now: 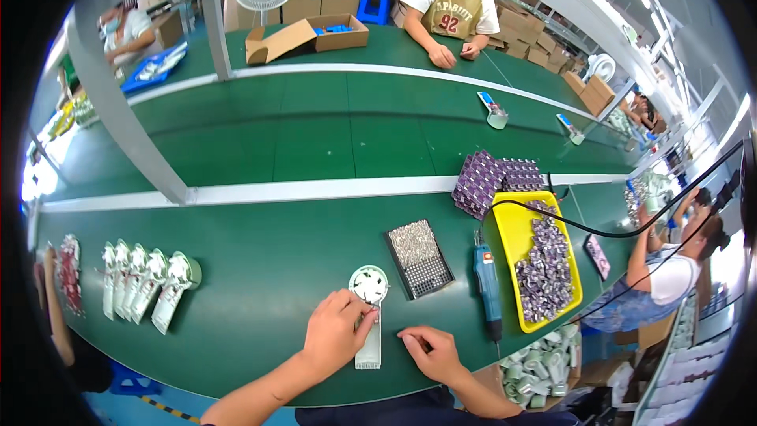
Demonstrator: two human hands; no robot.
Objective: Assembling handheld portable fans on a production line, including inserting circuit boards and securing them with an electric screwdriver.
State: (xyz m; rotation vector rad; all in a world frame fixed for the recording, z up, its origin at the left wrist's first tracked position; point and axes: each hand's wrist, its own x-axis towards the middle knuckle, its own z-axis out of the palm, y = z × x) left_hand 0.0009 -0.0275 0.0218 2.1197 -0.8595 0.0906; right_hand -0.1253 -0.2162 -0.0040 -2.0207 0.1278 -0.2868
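A white handheld-fan housing (368,347), with a round head and a long flat handle, lies in front of me on the green bench. My left hand (339,326) bends over its neck, thumb and forefinger pinched at the lower rim of the head; whatever sits between them is too small to name. Just right of the handle, my right hand (432,353) rests low over the bench, its fingers curled and closed. Anything inside them is hidden. Beyond both hands is a black perforated tray (430,282), partly covered with small silvery pieces, probably screws.
A blue electric screwdriver (487,284) lies beside a yellow tray (579,288) of small purple-and-silver parts. Purple part stacks (478,184) stand behind it. Several fan housings (168,300) line the left side. A metal rail (315,191) crosses behind. Co-workers sit across and at right.
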